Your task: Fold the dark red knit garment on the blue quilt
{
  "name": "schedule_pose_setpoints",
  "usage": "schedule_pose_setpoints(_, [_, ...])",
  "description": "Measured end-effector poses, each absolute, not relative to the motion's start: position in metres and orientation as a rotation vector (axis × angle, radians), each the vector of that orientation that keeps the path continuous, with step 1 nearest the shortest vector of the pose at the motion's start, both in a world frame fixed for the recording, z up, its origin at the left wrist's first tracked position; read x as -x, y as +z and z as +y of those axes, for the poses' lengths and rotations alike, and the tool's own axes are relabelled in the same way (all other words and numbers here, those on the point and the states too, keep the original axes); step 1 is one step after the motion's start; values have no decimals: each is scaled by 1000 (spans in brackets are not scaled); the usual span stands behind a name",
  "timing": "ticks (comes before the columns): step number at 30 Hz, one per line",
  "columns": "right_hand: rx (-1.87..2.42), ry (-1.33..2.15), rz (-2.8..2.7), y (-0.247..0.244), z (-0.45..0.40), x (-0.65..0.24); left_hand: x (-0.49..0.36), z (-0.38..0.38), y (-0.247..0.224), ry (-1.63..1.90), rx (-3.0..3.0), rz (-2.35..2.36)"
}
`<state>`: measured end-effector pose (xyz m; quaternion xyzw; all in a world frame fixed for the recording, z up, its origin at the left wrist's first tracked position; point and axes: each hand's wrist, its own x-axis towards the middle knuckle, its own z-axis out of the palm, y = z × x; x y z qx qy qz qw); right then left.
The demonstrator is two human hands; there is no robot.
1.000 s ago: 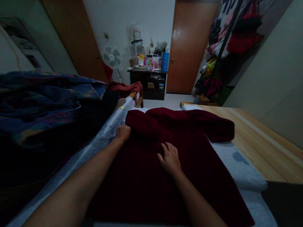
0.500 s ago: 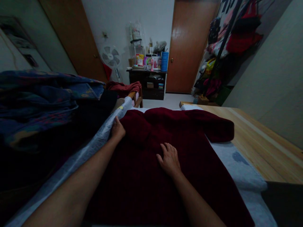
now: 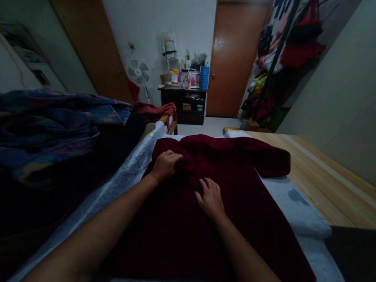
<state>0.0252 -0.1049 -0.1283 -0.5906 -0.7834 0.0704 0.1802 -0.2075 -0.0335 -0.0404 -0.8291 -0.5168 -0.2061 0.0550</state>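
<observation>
A dark red sleeved garment (image 3: 182,227) lies spread out in front of me, with one sleeve (image 3: 272,158) reaching out to the right. At its upper left, my left hand (image 3: 166,166) is closed on a bunched fold of the fabric, likely the left sleeve; the fingertips are partly hidden. My right hand (image 3: 210,197) rests palm down on the middle of the garment, its fingers stretched and slightly apart. Beneath the garment is a white-blue sheet (image 3: 305,223), which shows along both sides.
A heap of denim and dark clothes (image 3: 58,125) rises on the left. To the right runs a wooden board (image 3: 331,168). Farther back stand a fan (image 3: 139,72), a dark cabinet (image 3: 183,113) with items on it, a wooden door (image 3: 230,62) and hanging bags (image 3: 302,51).
My left hand has moved right, from the garment's left edge inward, carrying a fold of red fabric with it. The right hand has stayed in place.
</observation>
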Motion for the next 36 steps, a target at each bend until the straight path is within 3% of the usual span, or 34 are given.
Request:
schedule_pose_setpoints(5, [1662,225,-2212,-126,-106,-25,228,-6,-3,-1645,2003,-1973])
schedule_pose_setpoints(9, [1660,229,-2204,-127,-105,-25,228,0,7,-1988,1922,-1993])
schedule_pose_setpoints(11, [1656,218,-2206,-127,-105,-25,221,-4,10,-1840,2046,-1995])
schedule_pose_setpoints(16, [1645,194,-2207,-128,-106,-26,200,-8,28,-851,2108,-1973])
schedule_pose_setpoints(19, [1646,193,-2207,-128,-105,-26,187,1,39,-590,2155,-2013])
schedule_pose_setpoints(23, [1642,193,-2206,-129,-104,-26,164,15,35,-721,2289,-1857])
schedule_pose_setpoints(29, [1641,204,-2195,-130,-105,-26,147,6,-13,-901,2812,-1410])
schedule_pose_setpoints(32, [1645,198,-2204,-129,-105,-26,174,-4,-35,-1139,2505,-1681])
schedule_pose_setpoints(36, [1650,192,-2220,-130,-104,-27,233,-13,-55,-1128,1882,-2313])
